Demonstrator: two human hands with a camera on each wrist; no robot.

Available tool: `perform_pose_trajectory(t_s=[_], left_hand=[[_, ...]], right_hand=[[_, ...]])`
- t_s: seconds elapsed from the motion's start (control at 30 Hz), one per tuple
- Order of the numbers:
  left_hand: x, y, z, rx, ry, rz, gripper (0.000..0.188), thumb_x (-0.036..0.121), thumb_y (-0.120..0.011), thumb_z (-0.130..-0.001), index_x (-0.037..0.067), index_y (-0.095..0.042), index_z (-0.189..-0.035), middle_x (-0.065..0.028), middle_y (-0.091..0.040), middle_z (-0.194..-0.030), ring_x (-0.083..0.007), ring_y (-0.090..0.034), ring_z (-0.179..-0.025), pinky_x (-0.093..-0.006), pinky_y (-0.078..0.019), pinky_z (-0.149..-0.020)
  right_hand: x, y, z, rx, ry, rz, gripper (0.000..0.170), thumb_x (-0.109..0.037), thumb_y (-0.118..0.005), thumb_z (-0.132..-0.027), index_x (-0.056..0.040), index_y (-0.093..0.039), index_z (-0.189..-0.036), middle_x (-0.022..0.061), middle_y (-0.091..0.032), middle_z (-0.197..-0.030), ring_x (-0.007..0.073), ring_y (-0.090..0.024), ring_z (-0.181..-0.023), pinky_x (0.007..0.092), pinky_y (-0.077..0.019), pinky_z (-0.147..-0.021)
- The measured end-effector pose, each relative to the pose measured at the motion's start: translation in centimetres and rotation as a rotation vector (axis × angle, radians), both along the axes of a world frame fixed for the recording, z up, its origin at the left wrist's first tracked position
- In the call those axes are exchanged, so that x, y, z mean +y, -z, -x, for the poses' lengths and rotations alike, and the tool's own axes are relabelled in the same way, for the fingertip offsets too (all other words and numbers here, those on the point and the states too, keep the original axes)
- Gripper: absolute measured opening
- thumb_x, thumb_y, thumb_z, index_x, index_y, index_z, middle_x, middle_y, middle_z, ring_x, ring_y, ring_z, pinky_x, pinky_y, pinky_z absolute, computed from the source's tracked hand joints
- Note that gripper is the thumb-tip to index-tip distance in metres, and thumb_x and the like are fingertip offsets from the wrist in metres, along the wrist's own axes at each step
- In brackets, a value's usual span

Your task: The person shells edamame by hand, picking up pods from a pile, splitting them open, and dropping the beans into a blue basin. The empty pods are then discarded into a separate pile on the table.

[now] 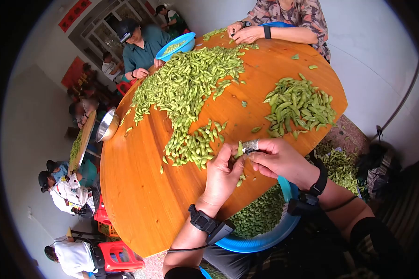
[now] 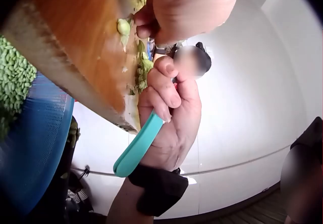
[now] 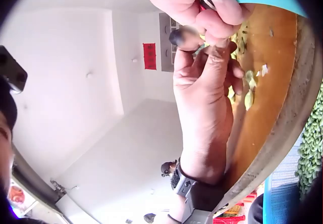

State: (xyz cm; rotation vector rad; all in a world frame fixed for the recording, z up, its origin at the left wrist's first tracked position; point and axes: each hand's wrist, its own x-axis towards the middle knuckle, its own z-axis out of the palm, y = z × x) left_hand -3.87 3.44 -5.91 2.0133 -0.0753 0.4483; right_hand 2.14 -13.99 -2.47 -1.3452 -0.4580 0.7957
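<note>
Over the near edge of the round wooden table (image 1: 139, 200), my left hand (image 1: 219, 174) pinches a green bean pod (image 1: 239, 149) between thumb and fingers. My right hand (image 1: 281, 160) grips a tool with a teal handle (image 2: 139, 145), which sticks out below the fingers; its working end is mostly hidden by the hands. A grey cover (image 1: 251, 144) wraps one right finger. The two hands meet at the pod, fingertips close together. Below them a blue basin (image 1: 288, 230) holds many shelled green beans (image 1: 258, 211). Loose pods (image 2: 123, 27) lie beside the hands.
A large heap of pods (image 1: 191, 79) spreads across the table, with a smaller pile (image 1: 300, 104) at right. Two people sit across the table, near a tilted blue bowl (image 1: 184, 44). A metal bowl (image 1: 108, 124) is at the left edge. Discarded pods (image 1: 337, 169) lie on the floor.
</note>
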Motion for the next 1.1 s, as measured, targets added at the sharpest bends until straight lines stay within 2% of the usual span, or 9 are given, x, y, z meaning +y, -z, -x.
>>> perform_pose_trajectory(t_s=[0.1, 0.17, 0.3, 0.4, 0.57, 0.8, 0.93, 1.0, 1.1], left_hand=[[0.3, 0.0, 0.3, 0.055, -0.003, -0.046, 0.015, -0.002, -0.06, -0.09, 0.002, -0.055, -0.104, -0.0003, -0.065, -0.085, -0.0022, -0.054, -0.062, -0.0166, -0.0431, -0.052], [-0.1, -0.8, 0.5, 0.149, 0.013, 0.06, 0.013, -0.002, -0.058, -0.091, 0.003, -0.055, -0.103, -0.0013, -0.064, -0.084, -0.003, -0.055, -0.063, -0.0169, -0.0433, -0.052], [0.2, -0.7, -0.1, 0.151, 0.08, 0.246, 0.013, -0.002, -0.058, -0.091, 0.003, -0.055, -0.103, -0.0031, -0.065, -0.085, -0.0051, -0.058, -0.063, -0.0175, -0.0447, -0.052], [0.8, -0.8, -0.3, 0.195, 0.209, 0.444, 0.01, 0.001, -0.057, -0.093, 0.002, -0.055, -0.103, -0.0064, -0.067, -0.088, -0.0099, -0.062, -0.065, -0.0201, -0.0478, -0.054], [1.4, -0.8, -0.4, 0.24, 0.241, 0.477, 0.011, 0.004, -0.056, -0.094, 0.003, -0.056, -0.104, -0.0078, -0.066, -0.087, -0.0114, -0.061, -0.064, -0.021, -0.048, -0.054], [1.9, -1.2, -0.2, 0.324, 0.291, 0.704, 0.012, 0.005, -0.056, -0.094, 0.007, -0.057, -0.106, -0.0062, -0.064, -0.084, -0.0106, -0.06, -0.061, -0.0187, -0.0448, -0.049], [1.4, -1.0, -0.3, 0.311, 0.291, 0.66, 0.011, 0.004, -0.056, -0.094, 0.005, -0.058, -0.105, -0.004, -0.064, -0.082, -0.0086, -0.06, -0.065, -0.0196, -0.046, -0.052], [0.7, -1.2, -0.1, 0.284, 0.25, 0.417, 0.011, 0.003, -0.055, -0.094, 0.005, -0.056, -0.104, -0.0032, -0.064, -0.081, -0.0071, -0.059, -0.066, -0.0188, -0.0456, -0.052], [0.6, -1.1, -0.1, 0.237, 0.255, 0.365, 0.01, 0.003, -0.054, -0.095, 0.005, -0.054, -0.105, -0.0039, -0.065, -0.078, -0.0075, -0.059, -0.063, -0.0182, -0.045, -0.05]], right_hand=[[0.5, 0.4, 0.3, 0.017, 0.022, -0.059, 0.008, -0.009, -0.051, -0.093, -0.0034, -0.057, -0.092, -0.0017, -0.054, -0.068, 0.0025, -0.044, -0.049, 0.0187, -0.0322, -0.042], [0.7, 0.7, 0.3, 0.047, 0.032, -0.068, 0.008, -0.009, -0.051, -0.093, -0.0038, -0.057, -0.093, -0.0017, -0.054, -0.068, 0.0024, -0.044, -0.049, 0.0188, -0.0314, -0.042], [0.4, 1.2, -0.3, 0.117, 0.031, -0.087, 0.008, -0.01, -0.051, -0.093, -0.0045, -0.057, -0.095, -0.0019, -0.053, -0.068, 0.0026, -0.042, -0.048, 0.0193, -0.0289, -0.042], [0.2, 0.7, -0.4, 0.132, 0.018, -0.086, 0.009, -0.011, -0.051, -0.093, -0.0047, -0.057, -0.095, -0.0019, -0.053, -0.068, 0.003, -0.041, -0.048, 0.0199, -0.0278, -0.041], [0.3, 0.9, -0.7, 0.137, -0.022, -0.112, 0.009, -0.012, -0.053, -0.092, -0.0054, -0.058, -0.094, -0.0016, -0.053, -0.068, 0.0033, -0.041, -0.047, 0.0205, -0.0269, -0.041], [0.3, 0.9, -0.7, 0.239, -0.02, -0.136, 0.01, -0.014, -0.055, -0.092, -0.006, -0.06, -0.094, -0.0008, -0.054, -0.069, 0.0041, -0.042, -0.047, 0.0211, -0.027, -0.04], [0.2, 0.8, -0.2, 0.187, 0.007, -0.106, 0.01, -0.014, -0.055, -0.092, -0.0061, -0.06, -0.096, -0.0005, -0.056, -0.07, 0.0043, -0.043, -0.048, 0.0207, -0.0281, -0.04], [0.5, 0.9, 0.5, 0.103, 0.078, -0.052, 0.012, -0.015, -0.055, -0.092, -0.0062, -0.06, -0.098, -0.0002, -0.056, -0.07, 0.0043, -0.045, -0.05, 0.02, -0.0293, -0.041], [0.4, 0.6, 0.9, 0.12, 0.08, -0.086, 0.012, -0.015, -0.055, -0.092, -0.0063, -0.06, -0.099, -0.0006, -0.056, -0.07, 0.004, -0.044, -0.05, 0.0192, -0.0303, -0.041]])
